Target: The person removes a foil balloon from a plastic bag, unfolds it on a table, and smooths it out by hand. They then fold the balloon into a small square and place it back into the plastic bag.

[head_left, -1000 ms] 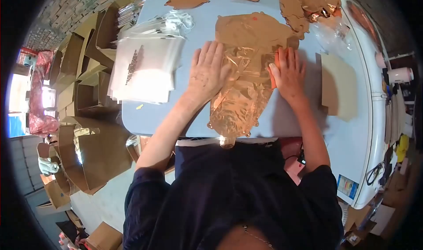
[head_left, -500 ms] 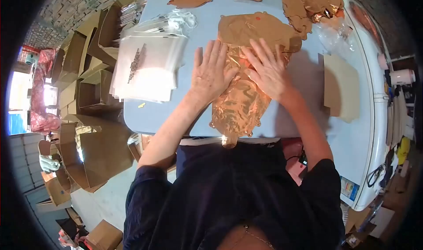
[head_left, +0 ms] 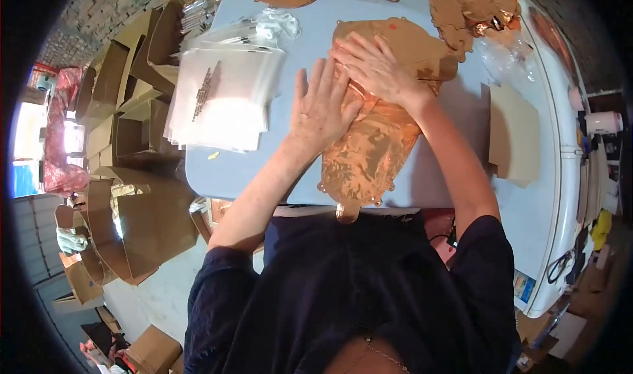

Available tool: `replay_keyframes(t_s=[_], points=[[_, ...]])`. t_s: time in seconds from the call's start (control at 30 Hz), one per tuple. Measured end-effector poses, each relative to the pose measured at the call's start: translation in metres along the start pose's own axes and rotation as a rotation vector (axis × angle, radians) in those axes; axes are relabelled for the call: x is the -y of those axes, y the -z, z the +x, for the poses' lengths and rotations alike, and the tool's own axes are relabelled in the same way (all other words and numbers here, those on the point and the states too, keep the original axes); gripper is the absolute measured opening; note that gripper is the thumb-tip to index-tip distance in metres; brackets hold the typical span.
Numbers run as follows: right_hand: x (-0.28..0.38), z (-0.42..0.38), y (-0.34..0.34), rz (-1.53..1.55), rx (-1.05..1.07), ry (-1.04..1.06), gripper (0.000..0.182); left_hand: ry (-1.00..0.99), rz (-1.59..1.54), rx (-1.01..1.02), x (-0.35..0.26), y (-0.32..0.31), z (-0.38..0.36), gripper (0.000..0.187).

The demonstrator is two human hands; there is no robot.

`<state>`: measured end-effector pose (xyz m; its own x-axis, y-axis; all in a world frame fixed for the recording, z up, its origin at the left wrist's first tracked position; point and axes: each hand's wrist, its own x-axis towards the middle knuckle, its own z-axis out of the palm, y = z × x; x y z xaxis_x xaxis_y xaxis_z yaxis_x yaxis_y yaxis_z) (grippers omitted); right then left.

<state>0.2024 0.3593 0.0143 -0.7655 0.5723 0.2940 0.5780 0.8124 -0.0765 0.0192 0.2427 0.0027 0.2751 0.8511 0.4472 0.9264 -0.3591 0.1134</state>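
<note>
Bare palms press flat on a copper-coloured foil balloon (head_left: 366, 153) that lies uninflated beneath both hands, its crinkled lower body spreading below the fingers and its narrow tail (head_left: 347, 211) reaching past the table edge, nearer the wearer than either hand. The left hand (head_left: 321, 110) rests palm down along the foil's left side, fingers straight and slightly parted, gripping nothing; the right hand (head_left: 381, 74) slants across the foil just above it, fingers extended and likewise clamped on nothing. Whether the fingertips of the two meet cannot be told. Beyond the right hand, a matte brown section (head_left: 419, 48) bears a small red spot (head_left: 393, 27). To the left hand's left sits a stack of clear plastic bags (head_left: 227, 114), its dark column of printing (head_left: 206, 90) too small to read. More copper foil pieces (head_left: 452, 11) heap beyond the right hand, with crumpled clear film (head_left: 506, 56) nearer it and a beige sheet (head_left: 514, 137) to its right. Well below and right of that hand, a coloured label (head_left: 524, 286) shows illegible lettering.
</note>
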Motion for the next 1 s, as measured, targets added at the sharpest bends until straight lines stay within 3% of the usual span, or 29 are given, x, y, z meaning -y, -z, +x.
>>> replay_keyframes(t_s=[0.2,0.23,0.33,0.47,0.77,0.83,0.9,1.0], points=[[-0.03,-0.001,-0.04,-0.202,-0.105,0.115,0.055,-0.052,0.044,-0.102,0.001,-0.006,0.0,0.069],[-0.026,0.001,-0.027,-0.092,-0.032,0.091,0.062,-0.063,0.053,-0.122,0.002,-0.008,-0.002,0.069],[-0.023,-0.015,-0.033,-0.302,-0.043,0.206,0.06,-0.066,0.077,-0.124,0.002,-0.008,-0.003,0.072],[-0.013,0.009,-0.006,-0.007,0.284,-0.074,0.056,-0.042,0.05,-0.037,-0.005,-0.001,-0.012,0.07],[-0.009,0.01,-0.002,-0.021,0.295,-0.088,0.057,-0.151,-0.127,0.184,-0.026,0.03,-0.052,0.072],[-0.013,0.01,0.003,-0.044,0.26,-0.073,0.057,-0.227,-0.16,0.189,-0.026,0.035,-0.045,0.074],[-0.019,0.001,0.003,-0.026,0.194,-0.04,0.058,-0.191,-0.242,0.046,-0.023,0.037,-0.015,0.075],[-0.014,-0.006,-0.016,-0.075,-0.048,0.148,0.07,-0.16,-0.387,-0.108,-0.027,0.026,0.025,0.076]])
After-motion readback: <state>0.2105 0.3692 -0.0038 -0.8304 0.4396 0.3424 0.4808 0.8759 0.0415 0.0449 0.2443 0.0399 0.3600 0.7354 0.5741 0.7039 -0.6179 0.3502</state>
